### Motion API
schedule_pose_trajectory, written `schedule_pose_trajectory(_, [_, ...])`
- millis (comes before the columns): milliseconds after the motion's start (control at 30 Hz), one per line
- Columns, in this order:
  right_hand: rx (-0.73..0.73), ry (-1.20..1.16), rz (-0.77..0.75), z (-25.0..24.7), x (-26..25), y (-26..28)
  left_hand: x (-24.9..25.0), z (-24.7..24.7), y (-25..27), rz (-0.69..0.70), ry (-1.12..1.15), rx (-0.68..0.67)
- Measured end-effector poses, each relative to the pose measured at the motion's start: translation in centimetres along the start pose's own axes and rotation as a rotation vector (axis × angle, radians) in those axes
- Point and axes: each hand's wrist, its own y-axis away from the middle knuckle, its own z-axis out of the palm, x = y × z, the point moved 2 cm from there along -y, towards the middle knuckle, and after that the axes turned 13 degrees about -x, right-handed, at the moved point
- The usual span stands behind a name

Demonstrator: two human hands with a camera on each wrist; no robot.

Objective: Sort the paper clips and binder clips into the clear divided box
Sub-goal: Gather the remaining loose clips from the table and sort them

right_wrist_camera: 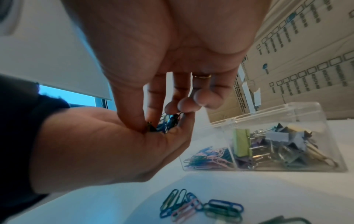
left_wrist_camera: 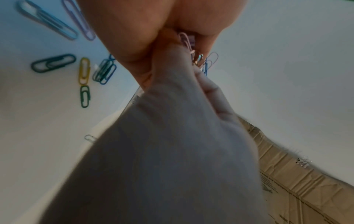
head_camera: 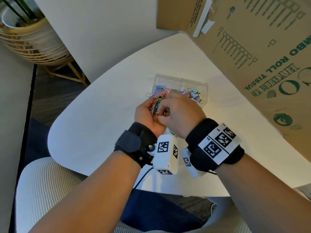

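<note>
Paper clips (head_camera: pixel 155 106), a mixed coloured handful, lying in the cupped left hand (head_camera: pixel 148 115) with the fingers curled round them, on the near side of the clear box (head_camera: pixel 193 79) on the white table (head_camera: pixel 101 115). Right hand (head_camera: pixel 180 113) pressed close against the left, thumb and forefinger pinching a small dark piece (right_wrist_camera: pixel 150 127) inside the handful; cannot tell whether paper clip or binder clip. In the box already: more paper clips in the left compartment, binder clips (right_wrist_camera: pixel 277 145) in the right one. Loose clips (right_wrist_camera: pixel 199 207) on the table near the hands, not yet sorted.

Possible trouble from here, as a judgement only:

- Probably hooked into each other in the handful; with a quick pull, danger of dragging neighbours out and spilling them over the palm onto the table.
- Same danger from tilting the left hand during the pull.
- Handful held close to the box; after a slip, perhaps a landing in the binder clip side, so wrong sorting.
- With the dark piece not identified, risk of dropping it into the wrong compartment.
- Cardboard box (head_camera: pixel 252 47) standing just to the right; with a wide move of the right hand, risk of knocking against it.
</note>
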Motion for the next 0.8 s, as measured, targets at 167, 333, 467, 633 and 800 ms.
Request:
schedule_pose_trajectory(167, [0.1,-0.44,-0.027,-0.6,0.9,1.0,0.7,0.8,-0.1,0.039,-0.006,0.041])
schedule_pose_trajectory(333, [0.307,-0.617,0.034,-2.3,3.5,1.2,0.4,0.8,0.1,0.038,-0.009,0.041])
schedule_pose_trajectory(467, [0.396,-0.442,0.142,-4.4,5.4,0.2,-0.3,1.0,0.2,-0.001,-0.03,0.022])
schedule_pose_trajectory(633, [0.243,-0.3,0.162,-5.1,5.1,-0.6,-0.4,1.4,0.1,0.008,-0.053,-0.009])
schedule_pose_trajectory(800, [0.142,-0.195,0.055,-4.0,2.6,-0.5,0.0,1.8,-0.2,0.037,-0.062,-0.037])
